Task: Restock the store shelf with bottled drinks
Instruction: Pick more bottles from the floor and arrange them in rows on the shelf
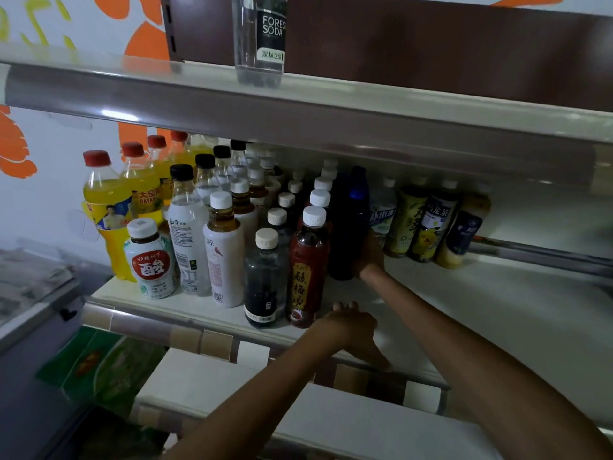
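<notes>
Near, 6 o'clock: left hand (352, 328) rests on the front lip of the middle shelf (464, 310). Its fingers (345, 306) are loosely bent, one digit stretched along the lip toward 4 o'clock. It holds nothing.

Below it, at 6 to 7 o'clock, is a lower shelf (298, 416) with price-tag holders along the rail. Green carton (99, 363) at 8 o'clock, grey cabinet (30, 303) at 9.

Front row of the middle shelf, 9 to 6 o'clock of the frame:
- white bottle with red label (153, 263)
- clear bottle with black cap (188, 227)
- white bottle with amber top (225, 257)
- dark see-through bottle (265, 280)
- red plum drink (307, 270), just at 10 o'clock of the left hand

More rows of the same stand behind each. Yellow sodas with red caps (106, 200) line the wall at 9 o'clock.

Centre: right hand (370, 257) reaches in from 4 o'clock. Its fingers are wrapped round the lower body of the dark bottle with blue cap (348, 227). The bottle is upright with its base on the middle shelf, touching the plum-drink column at its 9 o'clock.

Just at 3 o'clock of it is a rear group: water bottle (383, 210), yellow-green tea (405, 224), oolong tea (431, 224), navy-label bottle (464, 230). Bare shelf in front of them.

Far, 12 o'clock: upper shelf (365, 104) carries one clear Forest Soda bottle (258, 38), brown back panel behind it.
</notes>
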`<state>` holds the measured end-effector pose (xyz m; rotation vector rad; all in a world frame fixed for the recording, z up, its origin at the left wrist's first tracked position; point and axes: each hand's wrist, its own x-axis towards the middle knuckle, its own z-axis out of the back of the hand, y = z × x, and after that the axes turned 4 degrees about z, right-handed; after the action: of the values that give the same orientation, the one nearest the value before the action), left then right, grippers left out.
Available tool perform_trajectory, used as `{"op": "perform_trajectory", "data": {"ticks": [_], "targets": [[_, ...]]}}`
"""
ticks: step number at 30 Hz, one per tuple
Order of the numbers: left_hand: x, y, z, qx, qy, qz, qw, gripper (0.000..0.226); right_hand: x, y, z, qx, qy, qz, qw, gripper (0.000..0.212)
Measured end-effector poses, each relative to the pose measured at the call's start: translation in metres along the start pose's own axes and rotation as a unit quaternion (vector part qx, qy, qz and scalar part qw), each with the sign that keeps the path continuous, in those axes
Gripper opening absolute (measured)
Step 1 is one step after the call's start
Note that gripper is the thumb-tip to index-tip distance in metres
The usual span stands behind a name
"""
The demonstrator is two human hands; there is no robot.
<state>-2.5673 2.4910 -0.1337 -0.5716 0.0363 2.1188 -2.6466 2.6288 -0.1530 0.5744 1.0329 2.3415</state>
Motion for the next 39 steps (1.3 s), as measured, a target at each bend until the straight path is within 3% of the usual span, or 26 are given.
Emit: {"op": "perform_trajectory", "data": {"ticks": [10,15,22,39], "targets": [[0.006,0.0,0.001,-0.011,0.006,0.003,1.0,0.077,0.0,-0.001,0.008,0.001,0.07,0.012,0.997,0.067],[0.007,-0.003,0.003,0.003,0.013,0.01,1.0,0.076,-0.008,0.0,0.016,0.025,0.117,0.008,0.993,0.058],[0.023,0.0,-0.002,-0.005,0.017,0.029,0.999,0.076,-0.025,-0.018,0.043,-0.03,0.139,-0.019,0.99,0.08],[0.017,0.009,-0.023,0.023,-0.039,0.022,0.999,0.056,-0.101,0.0,0.071,-0.214,0.072,0.004,0.974,0.055]]}}
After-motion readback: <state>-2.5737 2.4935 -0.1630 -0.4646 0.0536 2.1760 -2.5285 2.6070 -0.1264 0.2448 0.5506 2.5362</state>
